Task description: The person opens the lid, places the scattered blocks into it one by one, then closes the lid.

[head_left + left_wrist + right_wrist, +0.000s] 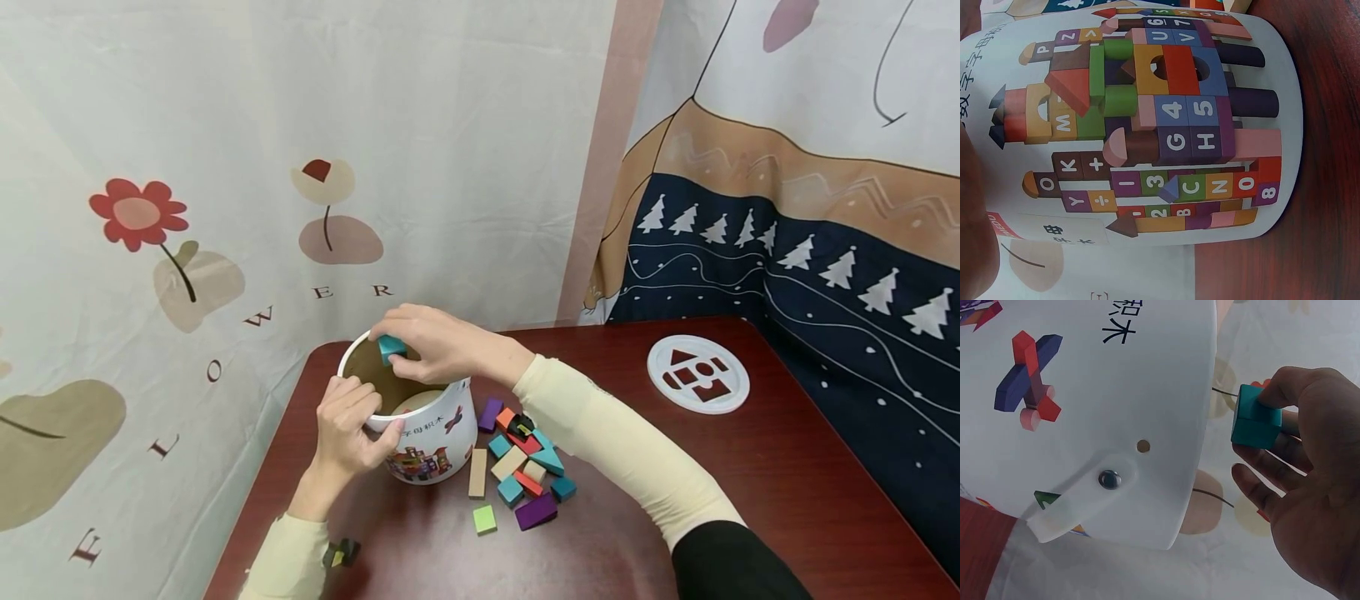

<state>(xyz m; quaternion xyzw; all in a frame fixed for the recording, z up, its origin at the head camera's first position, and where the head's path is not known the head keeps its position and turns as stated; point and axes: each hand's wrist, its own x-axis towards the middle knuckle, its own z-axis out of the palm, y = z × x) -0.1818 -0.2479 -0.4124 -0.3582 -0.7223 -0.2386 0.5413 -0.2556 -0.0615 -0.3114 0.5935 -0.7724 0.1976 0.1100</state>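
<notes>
A white printed bucket [442, 450] stands on the table, its open top facing up toward me. My left hand [348, 421] grips the near-left rim, thumb outside and fingers over the edge. Between the thumb and fingers of my right hand [442, 342] is a teal block [391, 348], held over the bucket's mouth. The right wrist view shows this teal block [1256, 419] pinched just beyond the rim. In the left wrist view, the bucket's side with its printed block castle [1166, 119] fills the frame, with part of the hand at the left edge.
Right of the bucket lies a loose group of blocks, among them a purple block [536, 511], a lime green block [484, 520] and a plain wood block [477, 473]. A white round lid [698, 374] with shaped cutouts rests farther right on the dark red table [637, 517].
</notes>
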